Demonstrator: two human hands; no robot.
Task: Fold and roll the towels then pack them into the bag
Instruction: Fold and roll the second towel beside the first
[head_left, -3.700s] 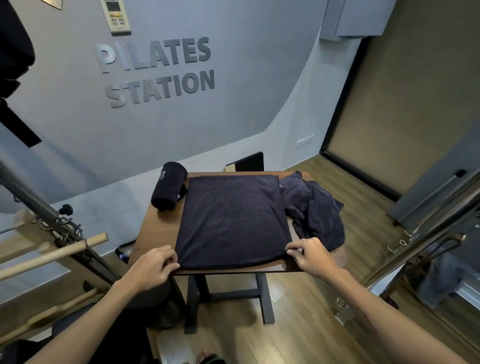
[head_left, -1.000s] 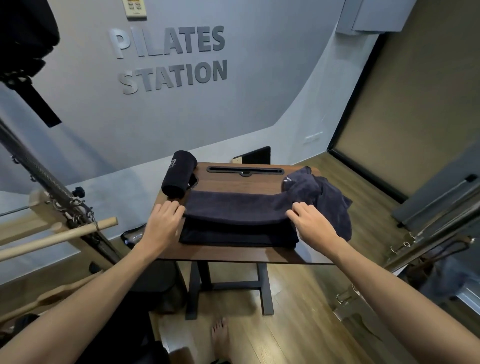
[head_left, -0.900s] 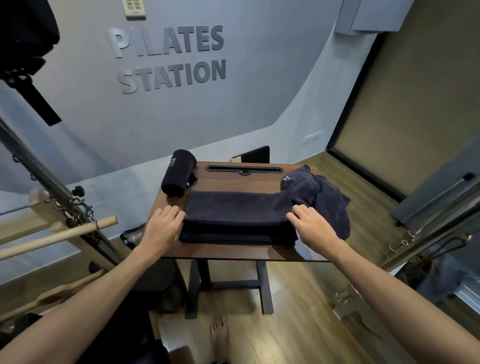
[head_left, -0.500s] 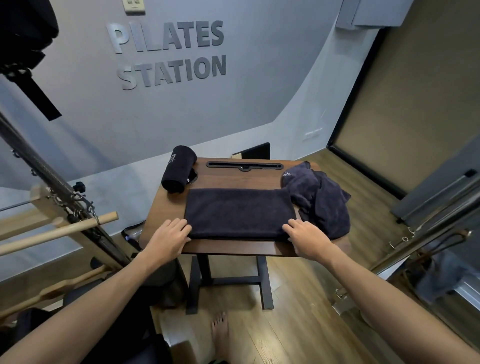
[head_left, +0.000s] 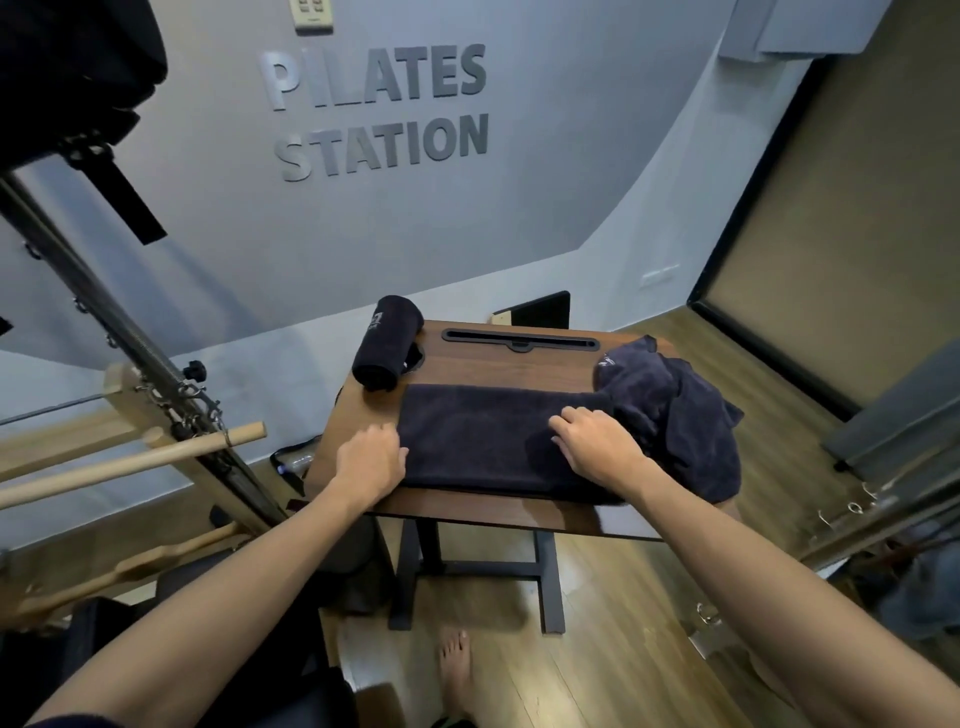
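wooden table (head_left: 467, 512): far edge slotted, legs partly hidden | folded towel (head_left: 483, 441): flat, centre | crumpled towel (head_left: 675, 415): right edge, partly overhanging | rolled towel (head_left: 387, 343): far left corner | right hand (head_left: 597, 447): fingers spread flat on folded towel's right end, gripping nothing | left hand (head_left: 371, 462): loosely open at its left edge, fingertips blurred

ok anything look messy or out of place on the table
Only the crumpled towel at the table's right edge: it is bunched up, unfolded, and hangs over the side. The folded towel and rolled towel look tidy.
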